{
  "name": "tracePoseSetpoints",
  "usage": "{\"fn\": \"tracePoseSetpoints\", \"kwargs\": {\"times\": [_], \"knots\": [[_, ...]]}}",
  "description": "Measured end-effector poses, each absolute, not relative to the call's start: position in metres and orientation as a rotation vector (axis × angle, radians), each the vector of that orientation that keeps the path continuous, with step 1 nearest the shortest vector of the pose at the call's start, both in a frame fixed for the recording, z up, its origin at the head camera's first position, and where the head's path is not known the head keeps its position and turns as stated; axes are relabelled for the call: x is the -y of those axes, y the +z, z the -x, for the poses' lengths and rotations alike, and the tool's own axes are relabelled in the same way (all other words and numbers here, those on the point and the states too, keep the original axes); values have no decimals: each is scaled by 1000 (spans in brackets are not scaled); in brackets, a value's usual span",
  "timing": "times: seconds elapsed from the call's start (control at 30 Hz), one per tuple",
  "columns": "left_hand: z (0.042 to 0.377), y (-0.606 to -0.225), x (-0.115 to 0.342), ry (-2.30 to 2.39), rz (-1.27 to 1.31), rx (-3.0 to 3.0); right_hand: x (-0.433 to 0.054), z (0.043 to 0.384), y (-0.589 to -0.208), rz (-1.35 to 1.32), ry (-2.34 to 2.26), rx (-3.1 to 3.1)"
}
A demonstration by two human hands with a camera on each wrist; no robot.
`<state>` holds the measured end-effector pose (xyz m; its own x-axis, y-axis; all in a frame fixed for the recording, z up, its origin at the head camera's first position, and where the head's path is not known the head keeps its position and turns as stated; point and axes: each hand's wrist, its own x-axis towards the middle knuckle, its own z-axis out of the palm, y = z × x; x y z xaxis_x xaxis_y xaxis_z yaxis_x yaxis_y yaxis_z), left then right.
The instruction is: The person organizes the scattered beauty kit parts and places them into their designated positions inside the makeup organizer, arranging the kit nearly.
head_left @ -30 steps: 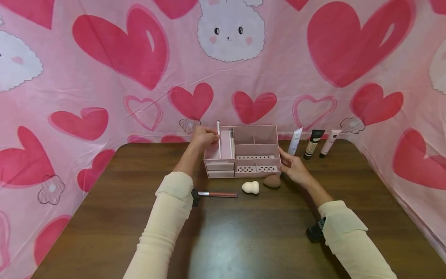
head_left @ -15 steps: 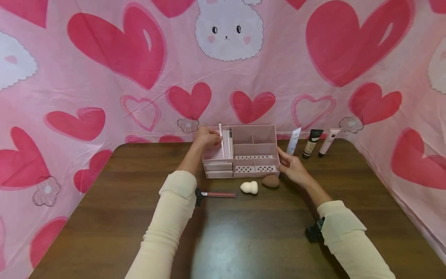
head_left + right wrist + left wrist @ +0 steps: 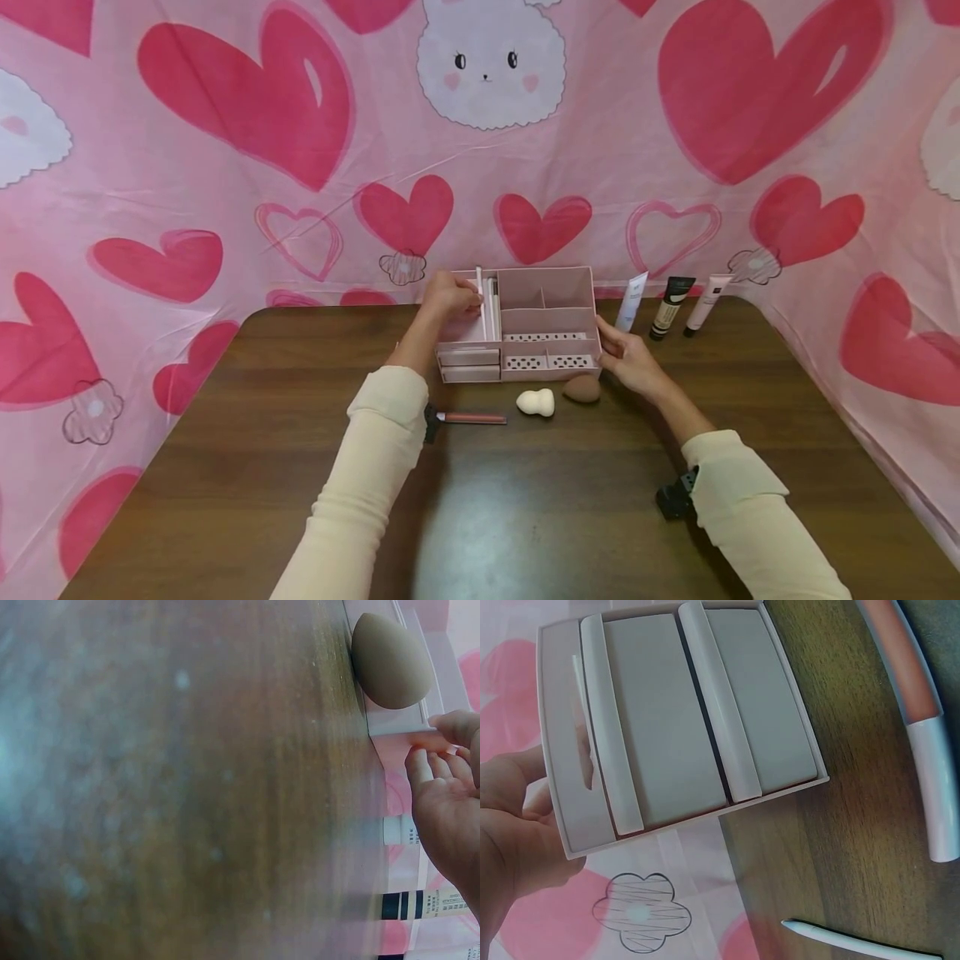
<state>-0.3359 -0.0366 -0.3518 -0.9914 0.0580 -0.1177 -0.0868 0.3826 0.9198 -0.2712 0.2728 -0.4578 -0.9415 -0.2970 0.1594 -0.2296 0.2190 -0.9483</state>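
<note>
Slim white stick, long axis near upright, held in the left compartment of the pink organizer

Subject: slim white stick (image 3: 483,317), in the left compartment of the pink organizer (image 3: 558,321), which stands along the far edge of the counter (image 3: 225,467). Long axis runs steeply, leaning slightly in the head view; upper end points toward the far edge, lower end down at the compartment's front wall. Axis roughly parallel to the slim pale items (image 3: 492,300) just to its right, against the compartment divider.

Left hand (image 3: 447,296): reaches over the organizer's left end. Grip narrow, stick pinched at the fingertips.

Right hand (image 3: 632,360): at the organizer's right end, thumb at the front corner, fingers along the outer side; grip fairly wide.

Organizer: long axis parallel to the far edge; two drawers (image 3: 470,367) at front left, facing the near edge.

In front of it: lip gloss tube (image 3: 471,418), axis parallel to the near edge, silver end toward the left edge; cream sponge (image 3: 536,403), narrow end also left; brown sponge (image 3: 582,388), close by the organizer's front.

Toward the far right corner: white tube (image 3: 632,302), black tube (image 3: 671,308) and pink tube (image 3: 707,306), standing on end in a row.

Left wrist view: pointed white piece (image 3: 862,941) lies on the counter.
</note>
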Motion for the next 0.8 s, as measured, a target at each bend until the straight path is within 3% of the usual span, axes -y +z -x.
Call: {"fn": "tracePoseSetpoints", "kwargs": {"times": [0.8], "knots": [[330,-351,39,1310,-112,-2734,-272,272,-458,524,-1868,-2407]]}}
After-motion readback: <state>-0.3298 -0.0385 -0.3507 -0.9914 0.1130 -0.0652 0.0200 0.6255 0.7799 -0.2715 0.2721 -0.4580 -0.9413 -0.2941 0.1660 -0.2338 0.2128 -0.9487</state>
